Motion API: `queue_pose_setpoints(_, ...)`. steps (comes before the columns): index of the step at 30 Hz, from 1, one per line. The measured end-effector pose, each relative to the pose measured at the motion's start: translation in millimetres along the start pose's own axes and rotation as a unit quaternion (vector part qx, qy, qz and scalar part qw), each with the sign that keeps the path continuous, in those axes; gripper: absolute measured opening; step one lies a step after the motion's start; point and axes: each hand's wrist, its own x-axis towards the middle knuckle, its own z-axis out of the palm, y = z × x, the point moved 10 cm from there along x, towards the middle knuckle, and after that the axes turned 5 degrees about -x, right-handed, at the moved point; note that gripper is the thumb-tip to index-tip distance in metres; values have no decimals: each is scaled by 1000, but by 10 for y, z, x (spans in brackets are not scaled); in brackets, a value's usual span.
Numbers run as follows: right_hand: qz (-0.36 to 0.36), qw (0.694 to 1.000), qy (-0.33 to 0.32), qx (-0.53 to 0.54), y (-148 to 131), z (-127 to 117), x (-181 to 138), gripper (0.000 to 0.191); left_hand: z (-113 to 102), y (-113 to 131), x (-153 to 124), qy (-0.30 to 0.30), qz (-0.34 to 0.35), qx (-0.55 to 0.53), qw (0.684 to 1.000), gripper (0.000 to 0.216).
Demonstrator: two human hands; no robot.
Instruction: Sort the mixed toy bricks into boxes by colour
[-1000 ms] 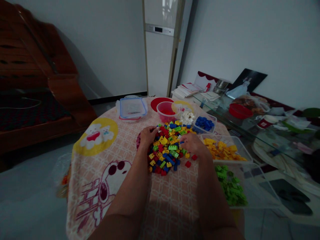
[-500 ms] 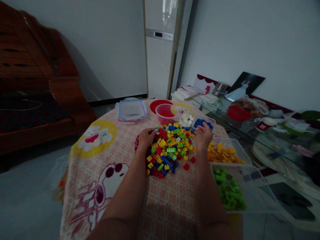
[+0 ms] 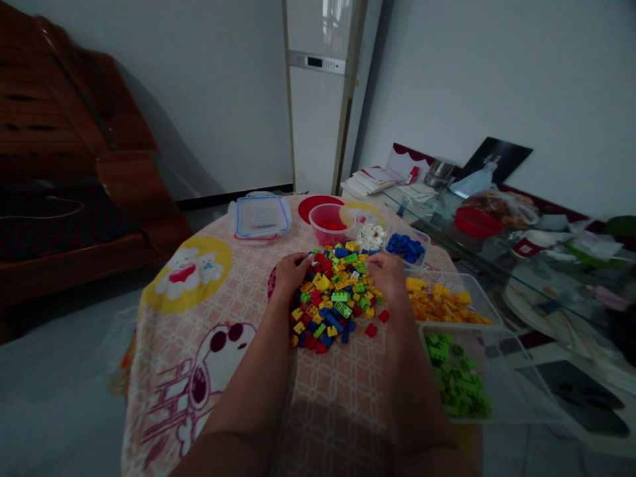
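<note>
Hands at a brick pile [image 3: 334,295]: left hand [image 3: 291,273] and right hand [image 3: 389,276] rest curled, grasp unclear; tubs [image 3: 484,308] partly filled, much still unsorted.

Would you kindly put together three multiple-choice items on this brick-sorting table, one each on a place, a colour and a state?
1. Where is the mixed brick pile?
A. between both hands
B. inside the green-brick tub
C. on the glass table

2. What colour are the bricks in the tub beyond the right hand?
A. red
B. blue
C. green

3. How is the clear lidded box beyond the left hand?
A. open
B. tipped over
C. closed, lid on

Answers: 1 A, the hands flank the pile on the cloth. 2 B, the tub holds only blue pieces. 3 C, the blue-rimmed lid sits flat on top.
</note>
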Motion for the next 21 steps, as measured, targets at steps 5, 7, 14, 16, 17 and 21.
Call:
queue_pose_setpoints(5,-35,994,-75,-73,-193,217,-96,25,-13,-4,-14,4,-4,3,1000,33)
queue_pose_setpoints(7,-61,987,-112,-98,-297,295,-156,24,-15,-2,-15,4,-2,5,1000,34)
queue_pose_setpoints(14,-113,964,-181,-160,-506,390,-285,23,2,0,3,1,4,6,1000,36)
queue_pose_setpoints(16,-109,962,-190,-163,-502,425,-291,22,14,-2,7,-2,6,1,1000,36)
queue_pose_setpoints(17,-109,961,-193,-164,-505,444,-294,22,15,-5,9,-1,6,-2,1000,36)
queue_pose_setpoints(21,-125,954,-194,-192,-553,510,-315,20,15,-18,14,3,9,-5,1000,37)
